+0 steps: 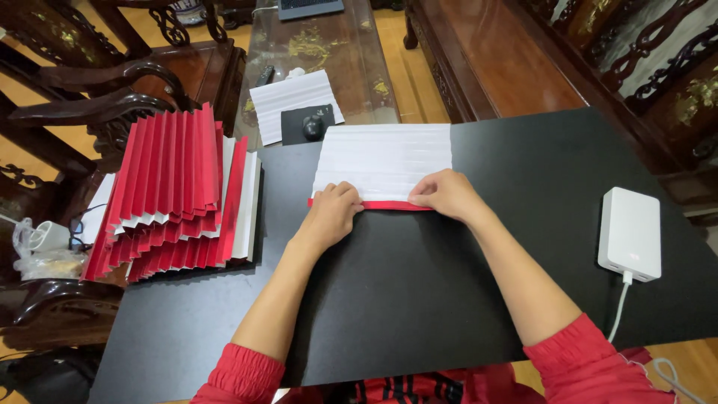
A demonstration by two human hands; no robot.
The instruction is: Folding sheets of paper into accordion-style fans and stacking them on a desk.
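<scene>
1. We take the black table point(419, 299) as our landmark; everything below is placed relative to it.
2. A sheet of paper, white on its upper face and red beneath point(381, 158), lies flat near the table's far edge, at its middle. Parallel crease lines run across the white face, and a narrow red strip shows along its near edge.
3. Our left hand point(333, 212) presses on the left end of that red strip, its grip closed on the fold with the fingers curled over it.
4. Our right hand point(447, 194) pinches the same fold farther right, its grip closed on the paper's near edge.
5. We judge the pleating of this sheet to be at an early to middle stage: the near edge is turned over and the sheet already carries creases, yet most of it lies flat, not gathered.
6. A stack of finished pleated red-and-white sheets point(176, 198) rests on the table's left edge, which suggests that several pieces are done.
7. A white power adapter point(630, 233) sits near the table's right edge, its white cable point(619, 310) running toward the near side.
8. Beyond the table's far edge stands a glass-topped table point(329, 52) bearing another creased white sheet point(294, 101) and a computer mouse on a dark pad point(310, 126).
9. Carved dark wooden chairs point(112, 90) stand beyond the table's far left corner.
</scene>
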